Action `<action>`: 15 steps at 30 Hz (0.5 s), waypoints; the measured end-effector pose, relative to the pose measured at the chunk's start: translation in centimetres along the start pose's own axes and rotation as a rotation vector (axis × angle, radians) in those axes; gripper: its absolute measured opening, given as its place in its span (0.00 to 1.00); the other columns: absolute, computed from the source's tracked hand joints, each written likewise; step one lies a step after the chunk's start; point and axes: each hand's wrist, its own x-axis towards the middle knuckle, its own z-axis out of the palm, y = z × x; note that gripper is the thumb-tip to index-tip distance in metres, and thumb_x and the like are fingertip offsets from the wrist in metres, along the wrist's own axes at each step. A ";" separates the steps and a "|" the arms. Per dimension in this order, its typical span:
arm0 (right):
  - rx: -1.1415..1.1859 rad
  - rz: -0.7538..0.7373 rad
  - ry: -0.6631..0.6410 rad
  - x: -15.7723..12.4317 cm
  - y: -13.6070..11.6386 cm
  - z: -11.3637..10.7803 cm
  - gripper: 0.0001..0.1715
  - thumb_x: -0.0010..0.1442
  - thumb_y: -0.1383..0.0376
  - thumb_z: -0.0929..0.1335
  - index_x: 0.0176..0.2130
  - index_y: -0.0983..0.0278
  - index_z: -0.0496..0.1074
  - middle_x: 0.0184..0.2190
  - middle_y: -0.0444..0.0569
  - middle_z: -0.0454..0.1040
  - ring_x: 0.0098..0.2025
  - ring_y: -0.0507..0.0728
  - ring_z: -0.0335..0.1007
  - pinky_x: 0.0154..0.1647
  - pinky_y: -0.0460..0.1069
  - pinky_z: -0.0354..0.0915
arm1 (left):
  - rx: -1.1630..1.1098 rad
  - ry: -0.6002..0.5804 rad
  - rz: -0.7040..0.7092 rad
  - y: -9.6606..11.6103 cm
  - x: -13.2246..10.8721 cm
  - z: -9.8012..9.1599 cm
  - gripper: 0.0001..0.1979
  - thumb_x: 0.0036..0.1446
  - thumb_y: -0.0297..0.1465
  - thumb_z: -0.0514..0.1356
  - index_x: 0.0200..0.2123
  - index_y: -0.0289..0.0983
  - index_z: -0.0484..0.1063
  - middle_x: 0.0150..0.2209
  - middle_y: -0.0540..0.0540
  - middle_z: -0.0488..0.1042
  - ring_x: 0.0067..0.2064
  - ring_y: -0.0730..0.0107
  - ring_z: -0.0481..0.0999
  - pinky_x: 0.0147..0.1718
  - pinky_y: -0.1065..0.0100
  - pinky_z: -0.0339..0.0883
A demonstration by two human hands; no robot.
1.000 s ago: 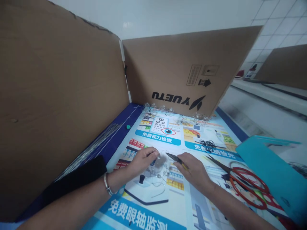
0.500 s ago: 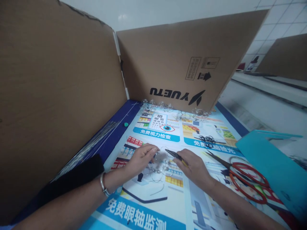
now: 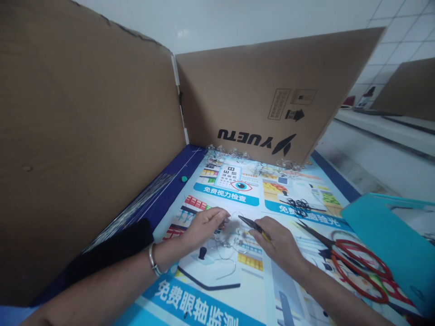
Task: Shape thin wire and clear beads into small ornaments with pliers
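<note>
Between my two hands is a piece of thin silvery wire bent into loops [image 3: 227, 244], with a curved free end trailing down toward me. My left hand [image 3: 207, 226], with a bracelet at the wrist, pinches this wire between thumb and fingers. My right hand [image 3: 277, 240] is closed around a pair of pliers [image 3: 249, 222] with dark, pointed jaws and dark and yellow handles. The pliers' tip points left, close to the upper wire loop; whether the jaws touch the wire, I cannot tell.
Red-handled scissors [image 3: 360, 267] lie at the right, beside a turquoise folder-like sheet [image 3: 384, 240]. A tangle of black wire [image 3: 299, 206] sits beyond my right hand. Straight wires [image 3: 136, 206] lie at the left. Cardboard panels [image 3: 251, 99] stand behind and left; clear wire pieces [image 3: 288, 165] line the back.
The whole view has shifted slightly, so everything sits a little lower and further right. My hands keep their holds on the wire and the pliers, with little other movement.
</note>
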 end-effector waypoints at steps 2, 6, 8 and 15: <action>-0.004 -0.002 0.002 0.0 0.0 0.0 0.12 0.60 0.57 0.63 0.37 0.62 0.70 0.30 0.50 0.73 0.33 0.56 0.70 0.33 0.49 0.67 | -0.014 -0.022 0.000 0.0 0.0 -0.1 0.18 0.60 0.41 0.50 0.36 0.34 0.73 0.32 0.46 0.73 0.34 0.68 0.71 0.34 0.69 0.64; -0.014 -0.013 -0.008 0.0 0.2 0.1 0.11 0.60 0.58 0.63 0.37 0.62 0.70 0.30 0.49 0.73 0.33 0.55 0.70 0.33 0.49 0.67 | -0.061 -0.043 -0.021 -0.1 -0.1 -0.2 0.19 0.61 0.41 0.49 0.38 0.33 0.72 0.33 0.44 0.73 0.35 0.67 0.71 0.34 0.69 0.63; -0.029 -0.019 -0.003 -0.1 0.3 0.1 0.11 0.61 0.58 0.63 0.38 0.62 0.70 0.30 0.49 0.73 0.33 0.55 0.70 0.33 0.49 0.67 | -0.069 -0.048 -0.019 -0.1 -0.1 -0.2 0.19 0.62 0.40 0.48 0.37 0.33 0.72 0.34 0.44 0.73 0.35 0.67 0.71 0.34 0.69 0.63; -0.060 -0.075 0.013 -0.2 0.1 0.0 0.10 0.59 0.60 0.65 0.37 0.64 0.70 0.31 0.51 0.72 0.35 0.56 0.68 0.36 0.50 0.66 | -0.018 -0.033 0.008 0.0 -0.4 0.0 0.18 0.62 0.40 0.48 0.37 0.34 0.71 0.33 0.45 0.72 0.36 0.67 0.71 0.36 0.68 0.64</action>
